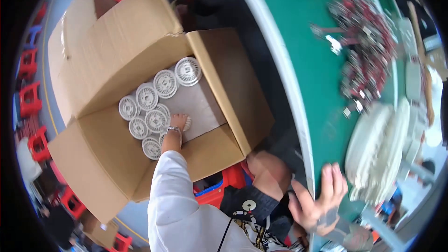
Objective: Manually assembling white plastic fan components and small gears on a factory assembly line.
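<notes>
My left hand reaches down into an open cardboard box, its fingers closed on a pale slotted disc seen nearly edge-on. Beside it on the bottom of the box, several round white discs with radial slots lie in rows, some stacked on others. The disc nearest my wrist is partly hidden by it. My right hand rests on the white edge of a green-topped table, fingers spread and nothing held.
A heap of red wires with white connectors lies on the table. Nearer me stand white curved, stacked-looking pieces, blurred. The box flaps spread outward. A red stool is by my legs; more red stools stand at far left.
</notes>
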Demonstrator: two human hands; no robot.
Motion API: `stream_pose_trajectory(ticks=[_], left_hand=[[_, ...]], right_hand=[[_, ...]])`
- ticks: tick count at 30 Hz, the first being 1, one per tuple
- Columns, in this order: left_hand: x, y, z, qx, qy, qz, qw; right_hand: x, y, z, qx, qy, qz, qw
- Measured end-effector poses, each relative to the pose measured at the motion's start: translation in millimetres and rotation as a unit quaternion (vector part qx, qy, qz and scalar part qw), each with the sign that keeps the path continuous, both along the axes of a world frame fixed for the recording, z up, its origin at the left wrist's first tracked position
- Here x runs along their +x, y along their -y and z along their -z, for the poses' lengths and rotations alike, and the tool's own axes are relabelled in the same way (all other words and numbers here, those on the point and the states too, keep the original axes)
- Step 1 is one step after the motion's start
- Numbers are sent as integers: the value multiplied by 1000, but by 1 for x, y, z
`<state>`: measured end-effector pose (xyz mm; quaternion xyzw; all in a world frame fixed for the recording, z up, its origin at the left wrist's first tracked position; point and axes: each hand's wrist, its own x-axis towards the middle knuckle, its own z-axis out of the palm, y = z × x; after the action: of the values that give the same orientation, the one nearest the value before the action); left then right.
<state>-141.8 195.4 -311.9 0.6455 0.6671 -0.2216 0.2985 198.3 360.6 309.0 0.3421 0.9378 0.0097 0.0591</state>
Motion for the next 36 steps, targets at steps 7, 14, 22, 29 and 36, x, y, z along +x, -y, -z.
stream_pose_trajectory(ticks=[7,14,22,29,36], left_hand=[[-19,-6,-133,78,135,-292,944],[-4,66,-310,300,364,-442,763],[135,32,-576,521,495,-340,607],[187,-17,-670,643,428,153,616],[308,-60,-662,680,408,338,506]], right_hand=[[-5,-21,-23,-59,-68,13,996],[-2,-8,-13,-3,-238,-65,969],[44,-6,-1,-299,-537,67,786],[118,52,-95,-673,-554,182,455],[221,64,-98,-641,-554,288,447]])
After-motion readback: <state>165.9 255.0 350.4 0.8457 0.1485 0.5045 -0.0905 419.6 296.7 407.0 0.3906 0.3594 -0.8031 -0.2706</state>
